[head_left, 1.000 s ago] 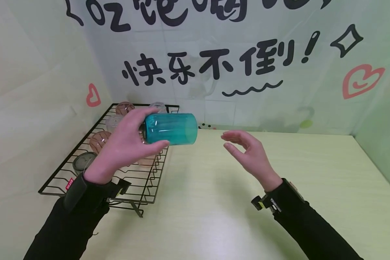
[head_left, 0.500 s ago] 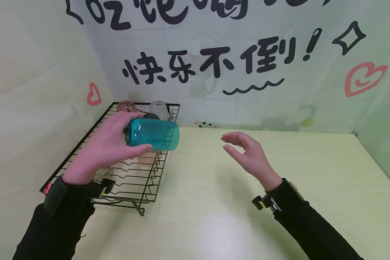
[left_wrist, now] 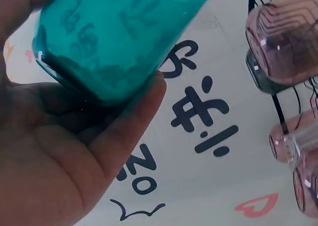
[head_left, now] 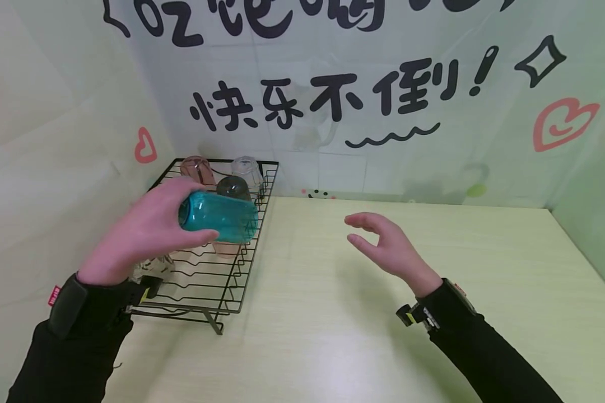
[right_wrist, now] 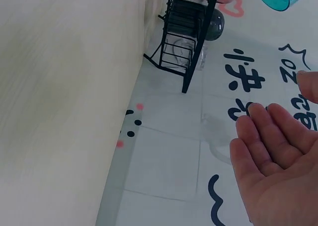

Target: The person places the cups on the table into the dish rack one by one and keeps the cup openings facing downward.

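A translucent teal cup (head_left: 222, 217) lies sideways in the air over the black wire rack (head_left: 191, 309), its wide end toward the right. My left hand (head_left: 141, 232) grips it near the other end, thumb below and fingers above. In the left wrist view the teal cup (left_wrist: 114, 42) fills the space between thumb and fingers. My right hand (head_left: 385, 249) hovers over the table, fingers loosely bent and holding nothing. Its palm also shows in the right wrist view, apart from the cup.
Several cups stand on the rack: a pink one (head_left: 198, 168), a clear one (head_left: 247, 169) and a dark grey one (head_left: 233, 186). A patterned cup (head_left: 153, 267) is partly hidden by my left wrist. The pale table (head_left: 322, 313) extends right; a printed sheet hangs behind.
My left hand has moved left and slightly down with the teal cup, from past the rack's right edge to over it. The right hand has hardly moved.
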Motion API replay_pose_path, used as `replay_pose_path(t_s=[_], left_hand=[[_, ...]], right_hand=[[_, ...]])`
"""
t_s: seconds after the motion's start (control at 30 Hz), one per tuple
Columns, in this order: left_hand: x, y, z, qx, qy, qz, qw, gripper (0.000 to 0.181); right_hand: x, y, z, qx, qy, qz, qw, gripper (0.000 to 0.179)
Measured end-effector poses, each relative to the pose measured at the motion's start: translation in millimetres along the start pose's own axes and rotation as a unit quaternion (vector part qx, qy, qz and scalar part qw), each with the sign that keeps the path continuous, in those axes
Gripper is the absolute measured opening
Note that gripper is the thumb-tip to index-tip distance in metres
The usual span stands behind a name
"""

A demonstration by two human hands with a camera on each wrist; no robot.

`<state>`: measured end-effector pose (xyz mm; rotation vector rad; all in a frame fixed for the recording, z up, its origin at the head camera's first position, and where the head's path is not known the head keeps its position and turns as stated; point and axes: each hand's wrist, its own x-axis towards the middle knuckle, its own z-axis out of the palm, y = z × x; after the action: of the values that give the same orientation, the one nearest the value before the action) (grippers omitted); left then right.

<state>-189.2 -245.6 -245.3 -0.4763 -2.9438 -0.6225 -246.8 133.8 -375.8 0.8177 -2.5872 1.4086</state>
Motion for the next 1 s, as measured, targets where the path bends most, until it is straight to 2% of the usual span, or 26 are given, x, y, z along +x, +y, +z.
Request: replay_pose_path(t_s=[0.2,0.4,0.6,0.77,0.87,1.0], left_hand=[[-1.2,-10.1,-3.2,0.015,-0.008,0.009,0.9998,0.065],[-2.8,-14.3,-3.1,0.049,-0.045,-0.023,0.9975,0.07],[-4.0,-13.9,-1.9,0.072,-0.06,-0.031,0.9951,0.065],[-4.6,-13.4,-1.6,0.076,-0.076,-0.037,0.9936,0.069],[-5.0,-14.2,1.1,0.073,-0.092,-0.04,0.9923,0.069],[-5.3,-15.3,8.5,0.103,-0.111,-0.038,0.9877,0.069]], right_hand=[[-1.5,3,0,-0.022,-0.015,0.0,0.9996,0.038],[-2.3,7,-1,-0.05,-0.03,-0.001,0.9983,0.037],[-3.5,7,-1,-0.057,-0.036,-0.005,0.9977,0.036],[-4.5,8,0,-0.06,-0.036,-0.007,0.9976,0.037],[-4.8,9,0,-0.06,-0.035,-0.009,0.9975,0.037],[-4.8,10,0,-0.061,-0.036,-0.012,0.9974,0.037]])
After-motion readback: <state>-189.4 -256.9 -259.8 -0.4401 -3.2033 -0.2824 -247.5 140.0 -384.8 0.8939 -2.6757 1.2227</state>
